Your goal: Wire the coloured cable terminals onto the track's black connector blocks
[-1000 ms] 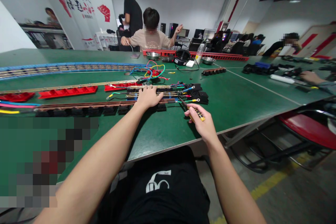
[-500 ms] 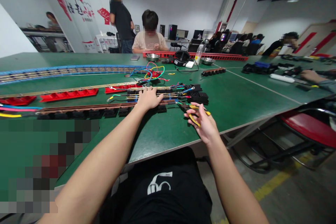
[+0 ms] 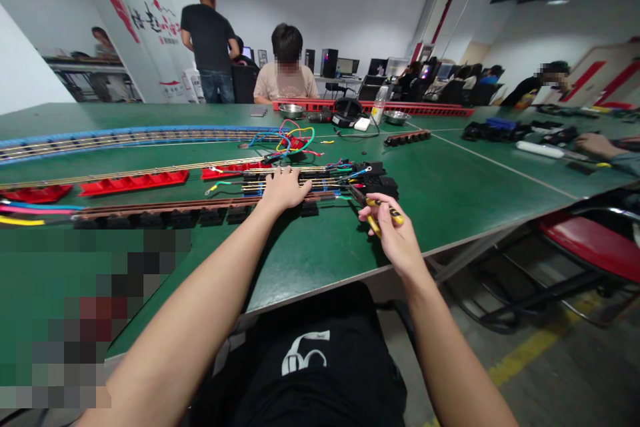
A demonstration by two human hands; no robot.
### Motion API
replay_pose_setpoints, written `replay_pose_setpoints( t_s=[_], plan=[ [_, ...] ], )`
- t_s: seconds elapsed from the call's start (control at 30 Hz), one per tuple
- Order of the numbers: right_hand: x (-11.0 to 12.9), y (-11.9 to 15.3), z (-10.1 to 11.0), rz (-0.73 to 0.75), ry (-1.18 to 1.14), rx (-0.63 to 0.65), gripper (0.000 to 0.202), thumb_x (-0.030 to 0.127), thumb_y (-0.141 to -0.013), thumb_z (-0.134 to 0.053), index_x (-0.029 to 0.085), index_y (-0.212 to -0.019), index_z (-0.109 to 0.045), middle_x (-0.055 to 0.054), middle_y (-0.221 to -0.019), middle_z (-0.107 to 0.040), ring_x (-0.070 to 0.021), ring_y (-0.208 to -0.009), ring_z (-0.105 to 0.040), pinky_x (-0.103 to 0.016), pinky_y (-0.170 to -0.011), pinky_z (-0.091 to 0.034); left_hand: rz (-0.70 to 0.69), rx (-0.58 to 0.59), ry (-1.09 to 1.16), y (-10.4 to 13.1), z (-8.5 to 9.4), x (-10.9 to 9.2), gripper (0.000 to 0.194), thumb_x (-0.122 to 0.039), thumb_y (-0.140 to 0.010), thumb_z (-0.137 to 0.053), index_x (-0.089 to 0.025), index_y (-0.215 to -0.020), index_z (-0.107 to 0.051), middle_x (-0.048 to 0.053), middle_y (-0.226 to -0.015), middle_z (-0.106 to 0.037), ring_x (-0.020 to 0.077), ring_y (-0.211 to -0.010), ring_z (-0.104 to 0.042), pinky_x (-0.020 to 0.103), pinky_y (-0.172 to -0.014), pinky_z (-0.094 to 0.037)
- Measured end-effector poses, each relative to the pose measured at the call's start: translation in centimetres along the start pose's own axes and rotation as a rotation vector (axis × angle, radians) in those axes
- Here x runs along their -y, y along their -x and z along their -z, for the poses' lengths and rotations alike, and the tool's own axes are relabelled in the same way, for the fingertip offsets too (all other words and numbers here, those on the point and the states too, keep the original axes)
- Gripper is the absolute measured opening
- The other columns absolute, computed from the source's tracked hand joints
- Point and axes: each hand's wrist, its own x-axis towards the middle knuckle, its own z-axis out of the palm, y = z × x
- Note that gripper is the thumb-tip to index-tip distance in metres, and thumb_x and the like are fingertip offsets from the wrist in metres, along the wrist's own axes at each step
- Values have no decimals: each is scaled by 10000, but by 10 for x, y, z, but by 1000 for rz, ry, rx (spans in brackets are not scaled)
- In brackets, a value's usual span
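My left hand (image 3: 286, 189) lies with its fingers spread on a track assembly (image 3: 251, 185) of metal rails, black bases and loose coloured wires, pressing it against the green table. In my right hand (image 3: 397, 235) is a pair of yellow-handled pliers (image 3: 371, 203), gripped by the handles. Their dark jaws point up and left, by the wires at the assembly's right end. Whether the jaws grip a wire is too small to tell. Ring terminals tip some wires, among them a blue wire (image 3: 361, 174). Along the near side runs a brown rail strip (image 3: 200, 204) on black supports.
Behind lie red track bases (image 3: 135, 183) and a blue curved track (image 3: 125, 138). Farther back stand a metal bowl (image 3: 291, 111), a bottle (image 3: 379, 105) and a long red track piece (image 3: 430, 109). A person (image 3: 286, 77) sits across the table. A red stool (image 3: 590, 243) is at right.
My right hand has shifted slightly up and right, its pliers turned and their handles nearer together. My left hand stays on the track assembly. A standing person in the background has moved left.
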Motion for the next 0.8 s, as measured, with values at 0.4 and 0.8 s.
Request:
replay_pose_setpoints(
  t_s=[0.4,0.8],
  plan=[
    [-19,-15,-6,-121,-222,-28,570,714,-844,-442,258,-1183,-488,-50,-1020,-697,-191,-933,-668,-261,-632,-541,-5,9,9,0,0,0,636,-578,-902,-274,-188,-1353,-496,141,-1447,-473,352,-1341,-384,535,-1031,-369],
    [-19,-15,-3,-151,-179,-65,577,577,-818,-578,177,-1232,-624,-87,-970,-734,-215,-897,-672,-275,-624,-500,-9,13,0,0,2,-1,639,-569,-910,-275,-172,-1365,-486,152,-1455,-462,364,-1336,-390,546,-1020,-371]
  ],
)
